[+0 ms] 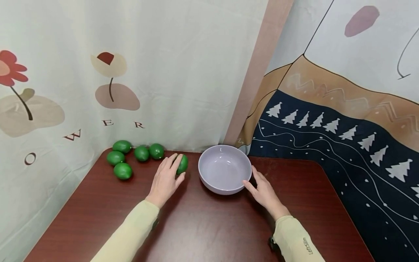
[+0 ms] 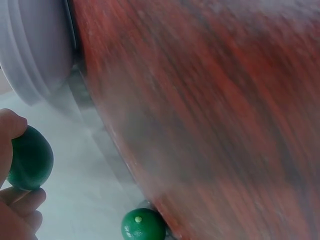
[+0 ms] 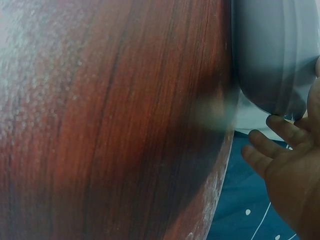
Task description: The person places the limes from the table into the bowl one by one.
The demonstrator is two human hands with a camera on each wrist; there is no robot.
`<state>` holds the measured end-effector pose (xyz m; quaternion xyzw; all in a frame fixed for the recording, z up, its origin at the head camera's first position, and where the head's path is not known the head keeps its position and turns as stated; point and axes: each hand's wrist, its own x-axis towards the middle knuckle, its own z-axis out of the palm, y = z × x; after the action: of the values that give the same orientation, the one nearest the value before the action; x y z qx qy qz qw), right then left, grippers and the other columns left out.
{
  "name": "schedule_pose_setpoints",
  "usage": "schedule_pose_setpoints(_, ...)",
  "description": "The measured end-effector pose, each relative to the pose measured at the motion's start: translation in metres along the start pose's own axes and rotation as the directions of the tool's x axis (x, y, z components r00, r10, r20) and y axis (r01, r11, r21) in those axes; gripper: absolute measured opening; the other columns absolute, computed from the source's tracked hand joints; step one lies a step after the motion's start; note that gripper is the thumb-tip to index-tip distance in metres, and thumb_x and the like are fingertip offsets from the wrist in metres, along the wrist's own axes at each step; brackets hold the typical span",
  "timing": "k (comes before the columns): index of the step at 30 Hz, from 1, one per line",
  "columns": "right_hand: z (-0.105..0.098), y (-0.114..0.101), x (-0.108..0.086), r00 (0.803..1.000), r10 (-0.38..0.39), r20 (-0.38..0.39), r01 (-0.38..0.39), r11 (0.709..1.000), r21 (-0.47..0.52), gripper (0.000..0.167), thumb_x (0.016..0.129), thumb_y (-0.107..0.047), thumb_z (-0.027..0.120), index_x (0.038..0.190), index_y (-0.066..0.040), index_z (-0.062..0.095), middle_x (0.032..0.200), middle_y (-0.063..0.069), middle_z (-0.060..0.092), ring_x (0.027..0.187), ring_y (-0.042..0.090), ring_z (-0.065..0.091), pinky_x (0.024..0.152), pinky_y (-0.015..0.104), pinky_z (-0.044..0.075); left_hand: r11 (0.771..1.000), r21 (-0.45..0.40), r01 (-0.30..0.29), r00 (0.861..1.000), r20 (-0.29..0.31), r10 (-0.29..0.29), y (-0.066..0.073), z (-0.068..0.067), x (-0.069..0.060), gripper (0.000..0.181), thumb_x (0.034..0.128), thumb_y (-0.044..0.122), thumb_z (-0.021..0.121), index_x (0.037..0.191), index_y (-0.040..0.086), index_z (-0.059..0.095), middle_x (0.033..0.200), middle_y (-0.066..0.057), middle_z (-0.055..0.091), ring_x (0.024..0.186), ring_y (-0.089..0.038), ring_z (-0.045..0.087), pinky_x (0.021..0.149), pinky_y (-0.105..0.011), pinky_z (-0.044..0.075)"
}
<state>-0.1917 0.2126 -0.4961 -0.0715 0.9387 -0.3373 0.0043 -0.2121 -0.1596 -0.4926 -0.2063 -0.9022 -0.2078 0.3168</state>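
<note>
A green lime-like fruit (image 1: 182,164) is gripped between the thumb and fingers of my left hand (image 1: 164,182), just left of a pale lilac bowl (image 1: 224,169). In the left wrist view the fruit (image 2: 32,159) shows between the thumb and fingers of the hand (image 2: 15,200), below the bowl (image 2: 37,47). My right hand (image 1: 264,191) rests on the bowl's right side, thumb near the rim. The right wrist view shows the fingertips of this hand (image 3: 295,170) touching the outer wall of the bowl (image 3: 272,55). The bowl's inside shows nothing in it.
Several more green fruits lie at the back left of the dark red wooden table (image 1: 203,225), among them one at the front (image 1: 123,171) and one beside another at the back (image 1: 156,151). A pale printed curtain (image 1: 183,72) and a dark blue patterned cloth (image 1: 343,163) hang behind the table.
</note>
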Motion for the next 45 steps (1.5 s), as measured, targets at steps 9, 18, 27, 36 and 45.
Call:
schedule_pose_setpoints(9,0.0,0.001,0.001,1.0,-0.008,-0.003,0.008,1.0,-0.005,0.081,0.102,-0.04,0.063,0.164,-0.006,0.024,0.162,0.025,0.035,0.149,0.045,0.035,0.118,0.062,0.032,1.0,-0.016,-0.017,1.0,-0.013,0.017,0.007,0.005,0.006,0.066,0.082,0.008,0.083,0.142,-0.001,0.057,0.138,-0.026,0.058,0.125,-0.043,0.058,0.117,-0.052,0.037)
schedule_pose_setpoints(18,-0.001,0.002,0.001,1.0,-0.023,-0.016,0.023,1.0,-0.003,0.08,0.102,-0.038,0.064,0.163,-0.005,0.026,0.161,0.026,0.035,0.148,0.045,0.036,0.117,0.062,0.032,0.999,-0.036,-0.018,1.0,-0.017,0.017,0.016,0.009,0.011,0.066,0.083,0.009,0.082,0.143,-0.001,0.057,0.139,-0.026,0.058,0.125,-0.043,0.058,0.118,-0.052,0.037)
schedule_pose_setpoints(27,-0.001,0.001,0.0,1.0,-0.015,-0.014,0.015,1.0,-0.002,0.08,0.102,-0.039,0.064,0.163,-0.004,0.026,0.161,0.026,0.036,0.148,0.045,0.036,0.117,0.062,0.032,0.998,-0.063,0.0,1.0,0.004,0.0,0.027,0.012,0.018,0.065,0.0852,0.011,0.081,0.145,0.0,0.055,0.14,-0.024,0.057,0.127,-0.043,0.057,0.119,-0.05,0.036)
schedule_pose_setpoints(36,0.0,0.001,0.0,1.0,-0.011,-0.01,0.011,1.0,0.007,0.08,0.103,-0.039,0.063,0.164,-0.005,0.025,0.161,0.026,0.036,0.148,0.044,0.037,0.117,0.062,0.033,0.997,-0.069,-0.02,1.0,-0.008,0.019,0.034,0.02,0.023,0.064,0.0843,0.009,0.079,0.143,0.0,0.057,0.139,-0.025,0.058,0.126,-0.043,0.058,0.119,-0.049,0.036)
schedule_pose_setpoints(45,0.001,0.002,0.001,1.0,-0.008,-0.007,0.008,1.0,0.01,0.081,0.103,-0.041,0.063,0.164,-0.005,0.024,0.161,0.025,0.036,0.148,0.043,0.037,0.117,0.061,0.033,0.996,-0.084,-0.023,1.0,0.004,0.024,0.045,0.025,0.028,0.062,0.0855,0.01,0.078,0.143,0.0,0.057,0.139,-0.024,0.058,0.127,-0.043,0.058,0.118,-0.048,0.037)
